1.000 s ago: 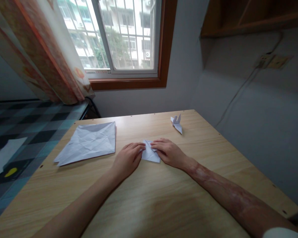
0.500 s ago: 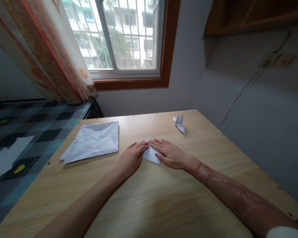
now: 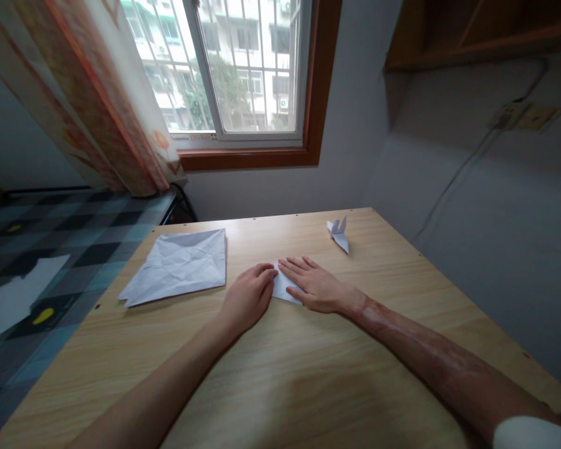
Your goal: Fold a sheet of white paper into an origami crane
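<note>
A small folded piece of white paper (image 3: 285, 292) lies on the wooden table between my hands, its far and right parts partly covered. My left hand (image 3: 251, 292) is closed, thumb and fingers pinching the paper's left edge. Flat on the paper's right side lies my right hand (image 3: 315, 284), fingers stretched out and a little spread, the thumb apart from them. Farther back to the right stands a folded white paper figure (image 3: 339, 234) with raised points, touched by neither hand.
Creased larger white sheets (image 3: 180, 268) are stacked at the table's left. The wooden table (image 3: 262, 374) meets a wall on the right and faces a barred window (image 3: 257, 68). Left of it is a bed with a checked cover (image 3: 88, 254) and loose paper (image 3: 9, 305).
My left fingers have curled in from lying flatter to a pinch at the paper's left edge. My right hand has shifted slightly, its fingers spread more. The camera view has moved a little.
</note>
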`<act>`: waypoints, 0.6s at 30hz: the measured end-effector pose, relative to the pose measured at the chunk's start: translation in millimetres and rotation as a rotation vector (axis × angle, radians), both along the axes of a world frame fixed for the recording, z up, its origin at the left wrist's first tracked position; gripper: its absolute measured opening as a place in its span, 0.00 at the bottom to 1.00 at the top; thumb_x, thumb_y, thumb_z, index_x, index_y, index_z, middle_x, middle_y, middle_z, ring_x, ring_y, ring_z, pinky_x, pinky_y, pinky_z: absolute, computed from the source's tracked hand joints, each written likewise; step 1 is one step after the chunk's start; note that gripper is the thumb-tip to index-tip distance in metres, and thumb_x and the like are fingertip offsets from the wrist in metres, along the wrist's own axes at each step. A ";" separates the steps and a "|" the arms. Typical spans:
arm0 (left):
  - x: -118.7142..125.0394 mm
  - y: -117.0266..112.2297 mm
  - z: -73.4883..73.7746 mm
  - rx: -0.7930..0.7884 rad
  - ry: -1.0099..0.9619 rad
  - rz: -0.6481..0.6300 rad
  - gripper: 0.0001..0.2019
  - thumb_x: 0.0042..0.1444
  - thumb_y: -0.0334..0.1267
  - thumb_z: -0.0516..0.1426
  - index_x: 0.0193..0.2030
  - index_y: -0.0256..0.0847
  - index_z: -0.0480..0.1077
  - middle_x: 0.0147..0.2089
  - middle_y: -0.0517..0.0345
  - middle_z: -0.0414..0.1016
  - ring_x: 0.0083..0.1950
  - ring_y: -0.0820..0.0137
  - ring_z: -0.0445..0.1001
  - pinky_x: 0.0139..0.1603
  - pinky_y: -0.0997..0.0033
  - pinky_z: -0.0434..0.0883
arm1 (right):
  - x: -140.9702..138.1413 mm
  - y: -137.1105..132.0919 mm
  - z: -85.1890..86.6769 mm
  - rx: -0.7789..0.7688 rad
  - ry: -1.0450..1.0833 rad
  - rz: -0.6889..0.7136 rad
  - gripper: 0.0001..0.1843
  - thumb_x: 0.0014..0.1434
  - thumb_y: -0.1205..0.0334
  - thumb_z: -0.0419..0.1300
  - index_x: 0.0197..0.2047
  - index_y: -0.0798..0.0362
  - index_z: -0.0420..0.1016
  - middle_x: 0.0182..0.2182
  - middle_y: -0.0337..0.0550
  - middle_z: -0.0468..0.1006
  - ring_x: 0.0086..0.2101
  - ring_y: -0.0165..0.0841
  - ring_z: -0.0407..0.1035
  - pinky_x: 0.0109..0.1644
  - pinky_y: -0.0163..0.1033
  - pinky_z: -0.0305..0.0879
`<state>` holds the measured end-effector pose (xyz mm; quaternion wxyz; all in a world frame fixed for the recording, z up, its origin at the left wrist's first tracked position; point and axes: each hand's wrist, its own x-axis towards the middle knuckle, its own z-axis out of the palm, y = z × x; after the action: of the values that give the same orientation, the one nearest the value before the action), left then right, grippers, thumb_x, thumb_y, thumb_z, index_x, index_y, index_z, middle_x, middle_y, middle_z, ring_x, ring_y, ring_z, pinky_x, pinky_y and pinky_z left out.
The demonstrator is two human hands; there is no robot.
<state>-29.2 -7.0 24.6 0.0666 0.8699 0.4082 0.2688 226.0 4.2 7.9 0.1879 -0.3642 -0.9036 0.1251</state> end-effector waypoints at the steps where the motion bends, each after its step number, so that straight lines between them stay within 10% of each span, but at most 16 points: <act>1: 0.7 -1.6 1.9 0.004 0.009 0.022 0.13 0.73 0.39 0.55 0.60 0.43 0.76 0.63 0.43 0.80 0.61 0.53 0.81 0.65 0.47 0.79 | -0.7 -3.7 -0.6 -0.007 -0.002 -0.018 0.35 0.80 0.53 0.54 0.84 0.48 0.53 0.81 0.52 0.56 0.80 0.44 0.50 0.84 0.61 0.45; 9: 2.6 -7.3 7.8 0.040 0.066 0.065 0.15 0.67 0.50 0.65 0.51 0.44 0.72 0.60 0.43 0.79 0.59 0.50 0.81 0.62 0.46 0.78 | 11.6 -19.3 -6.2 -0.056 0.060 -0.068 0.37 0.73 0.68 0.52 0.83 0.49 0.58 0.80 0.48 0.59 0.79 0.41 0.55 0.83 0.60 0.50; 18: 1.6 -6.8 3.6 0.035 0.000 0.055 0.13 0.64 0.47 0.67 0.45 0.44 0.69 0.57 0.46 0.80 0.56 0.52 0.82 0.59 0.48 0.78 | 10.5 -15.4 -4.8 0.078 0.148 -0.145 0.26 0.76 0.60 0.58 0.75 0.50 0.73 0.72 0.52 0.75 0.69 0.46 0.70 0.75 0.58 0.66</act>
<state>-27.6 -13.9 28.2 0.0441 0.8593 0.4273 0.2775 236.5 -11.3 3.1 0.2767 -0.4108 -0.8626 0.1027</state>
